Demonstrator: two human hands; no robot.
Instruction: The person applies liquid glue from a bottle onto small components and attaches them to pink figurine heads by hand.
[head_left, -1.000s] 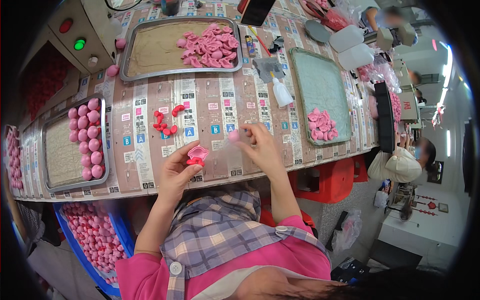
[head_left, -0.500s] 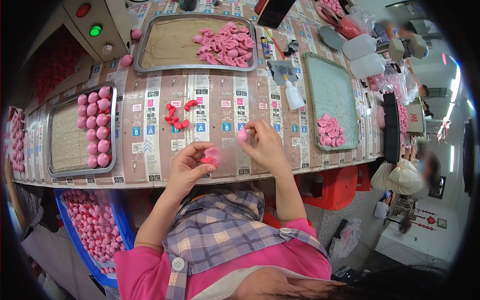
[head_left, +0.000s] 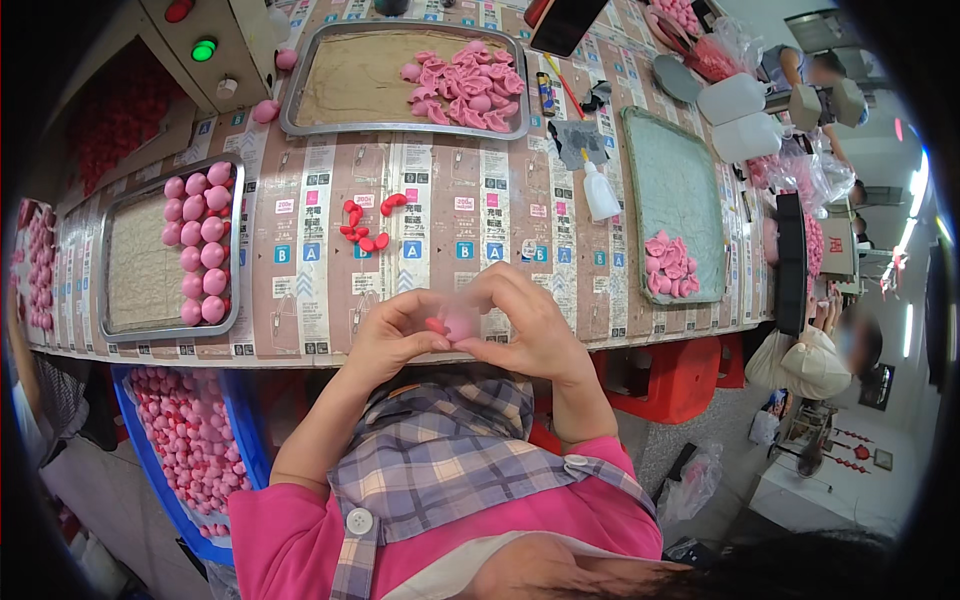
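Observation:
Close to the table's front edge, my left hand (head_left: 392,332) and my right hand (head_left: 528,325) meet, fingertips nearly touching. Both are closed around a small pink rounded plastic piece (head_left: 460,325). A small red piece (head_left: 436,325) shows at its left side, by my left fingers. How the parts fit together is partly hidden and blurred. Beyond my hands, several loose red bean-shaped pieces (head_left: 366,240) lie on the printed table cover. To the left, a metal tray (head_left: 105,260) carries rows of pink balls (head_left: 212,256) with red parts at some edges.
A far metal tray (head_left: 292,110) holds pink shells and balls. At right, a greenish tray (head_left: 680,180) has more pink shells (head_left: 671,264), with a white squeeze bottle (head_left: 600,194) beside it. A blue crate (head_left: 150,460) of pink-and-red pieces stands below left; a red stool (head_left: 675,385) below right.
My right hand has moved left and nearer, bringing its pink ball-like piece against the pink shell and red piece in my left hand. The whole view has shifted slightly.

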